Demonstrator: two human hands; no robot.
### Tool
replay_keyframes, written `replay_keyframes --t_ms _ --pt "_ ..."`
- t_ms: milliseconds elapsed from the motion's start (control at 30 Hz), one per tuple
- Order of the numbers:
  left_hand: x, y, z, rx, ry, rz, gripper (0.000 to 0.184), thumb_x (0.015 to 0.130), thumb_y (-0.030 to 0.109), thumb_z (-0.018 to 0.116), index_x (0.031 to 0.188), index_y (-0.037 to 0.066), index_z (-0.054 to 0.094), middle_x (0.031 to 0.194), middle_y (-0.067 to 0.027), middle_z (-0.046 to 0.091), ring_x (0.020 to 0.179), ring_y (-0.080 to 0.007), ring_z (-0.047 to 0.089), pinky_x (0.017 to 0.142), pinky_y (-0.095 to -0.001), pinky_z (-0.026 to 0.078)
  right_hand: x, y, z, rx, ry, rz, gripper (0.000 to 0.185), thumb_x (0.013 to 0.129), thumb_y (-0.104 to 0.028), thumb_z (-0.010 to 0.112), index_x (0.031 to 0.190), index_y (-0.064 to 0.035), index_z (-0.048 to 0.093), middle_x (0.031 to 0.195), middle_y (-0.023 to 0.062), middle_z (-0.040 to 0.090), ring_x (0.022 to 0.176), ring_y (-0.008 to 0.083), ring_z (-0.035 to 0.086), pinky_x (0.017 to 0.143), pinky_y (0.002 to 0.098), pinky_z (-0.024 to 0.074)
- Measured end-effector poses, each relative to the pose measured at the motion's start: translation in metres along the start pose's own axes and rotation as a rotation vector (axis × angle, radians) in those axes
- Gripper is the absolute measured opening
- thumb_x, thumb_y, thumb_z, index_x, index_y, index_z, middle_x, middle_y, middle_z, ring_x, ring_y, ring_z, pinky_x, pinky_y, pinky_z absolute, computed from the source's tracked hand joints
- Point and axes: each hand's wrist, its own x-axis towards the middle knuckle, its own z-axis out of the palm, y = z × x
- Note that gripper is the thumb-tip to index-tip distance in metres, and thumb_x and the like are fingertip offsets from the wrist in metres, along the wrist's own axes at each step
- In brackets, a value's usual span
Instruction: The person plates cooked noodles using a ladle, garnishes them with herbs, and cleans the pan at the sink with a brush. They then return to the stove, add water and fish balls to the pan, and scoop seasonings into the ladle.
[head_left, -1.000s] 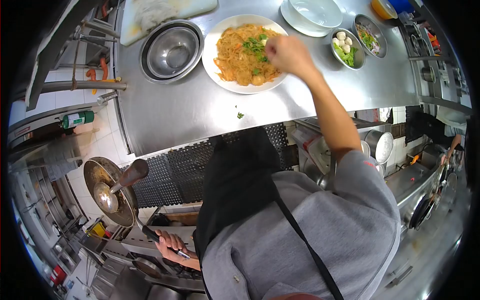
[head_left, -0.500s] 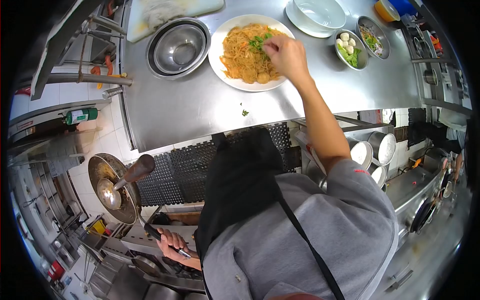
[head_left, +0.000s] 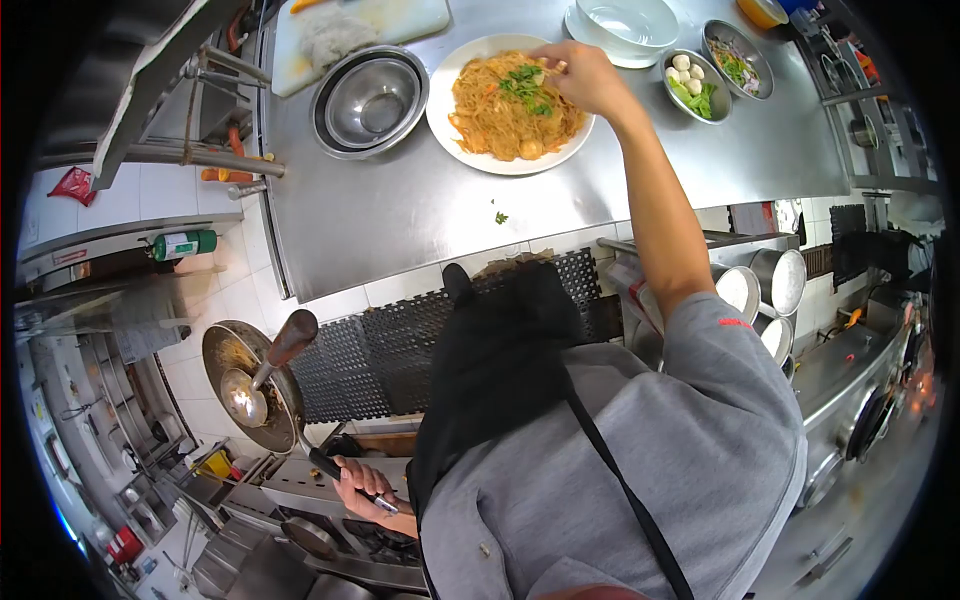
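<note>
Up on the steel table [head_left: 380, 220], head view: a big white plate [head_left: 440, 115] sat near the middle, piled with orangey noodles [head_left: 480, 105] and a little heap of green herbs [head_left: 525, 85] on top.

Right hand: this one [head_left: 585, 80] was over the plate's far right rim, just beside the herbs, fingers bent and bunched. Couldn't tell if they were pinching anything, tbh.

Left hand: way down by the person's side, this one [head_left: 365, 487] was wrapped firmly around the black handle [head_left: 325, 463] of a pan.

Pan: the pan [head_left: 288, 400] hung out past the table, well apart from the plate, with a ladle [head_left: 244, 397] lying in it, grip poking over the rim, plus some brownish bits stuck inside.

Left of the noodles: two nested metal bowls [head_left: 375, 108], right next to the plate, and a white cutting board [head_left: 415, 18] behind with some pale stuff on it.

Right of the noodles: a clear bowl [head_left: 630, 25] on a white dish, then a small steel bowl [head_left: 724, 92] with white balls [head_left: 686, 70] and green leaves [head_left: 693, 98], then another with chopped veg [head_left: 738, 65].

Stray bit: one leafy scrap [head_left: 501, 217] lay on the steel near the front edge.

Outfit: black apron [head_left: 490, 390], grey top [head_left: 650, 450].
</note>
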Motion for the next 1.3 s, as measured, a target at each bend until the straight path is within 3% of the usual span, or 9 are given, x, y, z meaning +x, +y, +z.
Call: replay_keyframes --t_ms 67,133,167,200,267,367,567,967,1300 --pt "-0.002 0.000 -0.003 -0.032 -0.008 0.003 0.013 0.099 0.013 0.050 0.108 0.004 0.048 0.067 0.0022 0.041 0.045 -0.0057 0.041 0.037 -0.0209 0.041 -0.030 0.009 -0.001 0.012 0.122 0.041 0.020 0.081 -0.022 0.065 0.087 -0.0040 0.072 0.078 0.0184 0.070 0.075 0.0334 0.069 0.069 0.0418 0.0524" --pt "-0.003 -0.003 -0.014 -0.046 -0.031 0.007 0.013 0.099 0.013 0.050 0.108 0.003 0.048 0.068 0.0021 0.041 0.046 -0.0058 0.041 0.038 -0.0212 0.042 -0.077 0.026 0.007 0.003 -0.009 0.365 0.024 0.084 -0.024 0.063 0.083 -0.0022 0.072 0.078 0.0211 0.069 0.072 0.0329 0.069 0.068 0.0428 0.0523" --pt "-0.003 -0.005 -0.016 -0.064 -0.043 0.008 0.013 0.100 0.013 0.049 0.108 0.003 0.048 0.068 0.0020 0.041 0.046 -0.0059 0.041 0.038 -0.0215 0.042 -0.109 0.031 0.025 0.125 0.002 0.436 0.026 0.085 -0.024 0.064 0.078 -0.0008 0.071 0.074 0.0200 0.069 0.064 0.0277 0.068 0.065 0.0430 0.0527" --pt "-0.004 -0.007 -0.007 -0.138 0.076 0.029 0.012 0.097 0.007 0.051 0.106 0.001 0.047 0.063 0.0000 0.044 0.040 -0.0080 0.042 0.031 -0.0232 0.043 -0.131 0.041 0.047 0.289 -0.262 0.555 0.032 0.087 -0.031 0.067 0.081 0.0001 0.071 0.074 0.0154 0.070 0.060 0.0203 0.065 0.059 0.0386 0.0528" --pt "-0.005 -0.006 -0.006 -0.156 0.073 0.021 0.012 0.097 0.007 0.051 0.106 0.001 0.047 0.063 0.0001 0.043 0.040 -0.0083 0.043 0.031 -0.0234 0.043 -0.154 0.004 0.067 0.949 -0.496 0.814 0.044 0.092 -0.041 0.067 0.103 0.0008 0.064 0.083 0.0115 0.071 0.063 0.0156 0.062 0.055 0.0288 0.0510" --pt "-0.004 -0.006 -0.019 -0.164 0.077 0.009 0.012 0.097 0.008 0.051 0.107 0.001 0.047 0.064 0.0002 0.044 0.040 -0.0086 0.042 0.030 -0.0237 0.042 -0.133 -0.023 0.105 1.681 -0.044 0.920 0.030 0.096 -0.021 0.059 0.108 0.0058 0.055 0.087 0.0176 0.067 0.070 0.0199 0.064 0.065 0.0273 0.0546" --pt "0.004 -0.015 -0.035 -0.175 -0.076 0.025 0.013 0.101 0.013 0.047 0.108 0.003 0.050 0.069 0.0016 0.041 0.046 -0.0077 0.039 0.038 -0.0246 0.039 -0.108 -0.009 0.150 1.668 0.247 0.905 0.016 0.088 -0.004 0.048 0.097 0.0084 0.053 0.078 0.0180 0.063 0.064 0.0241 0.062 0.060 0.0336 0.0549" --pt "0.047 -0.013 -0.048 -0.162 0.160 0.101 0.016 0.095 0.008 0.053 0.110 0.002 0.054 0.064 0.0006 0.042 0.042 -0.0076 0.037 0.035 -0.0233 0.036 -0.027 -0.007 0.125 1.659 0.373 0.712 0.020 0.091 -0.005 0.047 0.102 0.0100 0.053 0.087 0.0168 0.064 0.066 0.0203 0.065 0.057 0.0274 0.0583" --pt "0.060 -0.027 -0.051 -0.050 0.067 0.136 0.014 0.099 0.014 0.048 0.105 0.001 0.052 0.069 0.0005 0.040 0.046 -0.0080 0.034 0.037 -0.0241 0.034 0.156 0.050 0.133 1.815 0.553 0.646 0.023 0.094 -0.011 0.053 0.108 0.0068 0.053 0.096 0.0173 0.062 0.068 0.0266 0.065 0.056 0.0342 0.0601"
